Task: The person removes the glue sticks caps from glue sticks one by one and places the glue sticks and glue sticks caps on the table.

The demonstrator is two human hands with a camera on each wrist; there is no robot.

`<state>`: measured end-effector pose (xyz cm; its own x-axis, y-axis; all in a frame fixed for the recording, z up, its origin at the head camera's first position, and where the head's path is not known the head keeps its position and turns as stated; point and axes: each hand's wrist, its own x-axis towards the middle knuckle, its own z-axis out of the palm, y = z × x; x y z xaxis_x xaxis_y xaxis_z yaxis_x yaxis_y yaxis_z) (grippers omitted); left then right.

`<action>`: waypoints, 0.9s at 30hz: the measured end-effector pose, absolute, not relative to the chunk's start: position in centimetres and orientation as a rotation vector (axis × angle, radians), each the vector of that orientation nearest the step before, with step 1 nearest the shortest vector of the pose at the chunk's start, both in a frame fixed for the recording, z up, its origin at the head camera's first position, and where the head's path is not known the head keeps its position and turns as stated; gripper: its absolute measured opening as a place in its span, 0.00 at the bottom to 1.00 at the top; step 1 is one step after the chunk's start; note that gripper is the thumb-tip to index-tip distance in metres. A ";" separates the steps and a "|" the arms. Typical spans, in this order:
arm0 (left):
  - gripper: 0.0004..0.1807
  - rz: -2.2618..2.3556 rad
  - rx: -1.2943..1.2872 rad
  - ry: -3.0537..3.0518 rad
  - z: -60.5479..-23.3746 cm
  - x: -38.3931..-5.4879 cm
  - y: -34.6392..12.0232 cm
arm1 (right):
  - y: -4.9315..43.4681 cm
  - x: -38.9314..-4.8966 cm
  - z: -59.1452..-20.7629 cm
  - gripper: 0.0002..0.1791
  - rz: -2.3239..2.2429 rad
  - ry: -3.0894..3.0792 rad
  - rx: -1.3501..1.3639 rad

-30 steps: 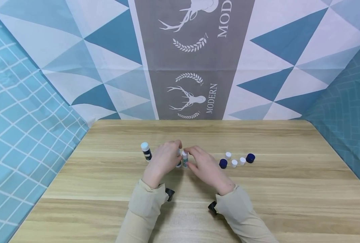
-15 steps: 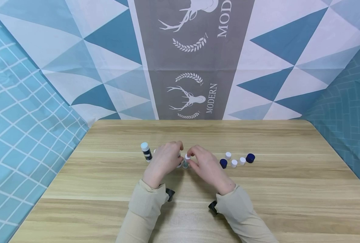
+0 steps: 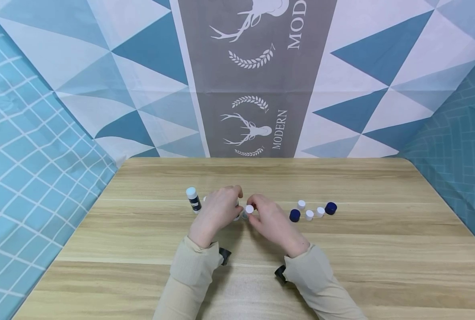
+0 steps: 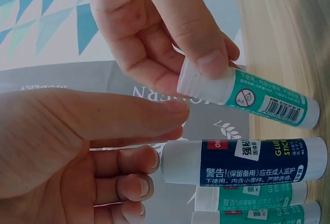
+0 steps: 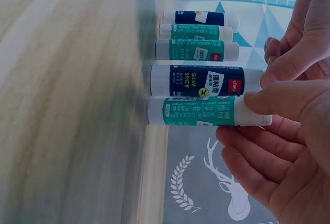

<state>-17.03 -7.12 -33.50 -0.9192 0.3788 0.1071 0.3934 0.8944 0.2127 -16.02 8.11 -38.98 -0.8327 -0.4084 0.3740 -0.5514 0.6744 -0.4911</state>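
Note:
My right hand (image 3: 270, 220) pinches the white upper end of a green-labelled glue stick (image 4: 268, 98) between thumb and fingers. In the left wrist view this stick leans relative to its neighbour. Beside it stands a navy-labelled glue stick (image 5: 206, 81), upright. My left hand (image 3: 220, 205) hovers at that navy stick's white top, its thumb and fingers loosely bent and apart. Two more green glue sticks (image 5: 201, 50) stand in the row, mostly hidden behind my left hand in the head view. Another navy glue stick (image 3: 194, 200) stands at the row's left end.
Several loose caps lie right of my right hand, among them a white cap (image 3: 301, 205), a navy cap (image 3: 295, 215) and a farther navy cap (image 3: 331, 208). The wooden table (image 3: 237, 284) ends at a patterned cloth backdrop (image 3: 257, 80).
My right fingers have closed in on the green glue stick's top. That top has tipped towards me and slightly right, from upright to leaning. My left hand stays almost still.

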 end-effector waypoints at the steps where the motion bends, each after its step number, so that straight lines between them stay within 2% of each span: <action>1: 0.11 -0.355 -0.616 -2.995 -33.5 -17.0 -7.1 | 8.1 -16.0 -38.9 0.08 0.911 -2.665 0.760; 27: 0.06 -0.432 -0.805 -2.674 -33.4 -17.0 -6.4 | 9.4 -15.6 -36.2 0.12 1.471 -2.393 0.466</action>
<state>-16.98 -6.37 -33.43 -0.7922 0.4785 0.3787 0.5735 0.7960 0.1939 -15.59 9.39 -36.16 -0.9047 -0.1191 0.4092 -0.4188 0.4256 -0.8022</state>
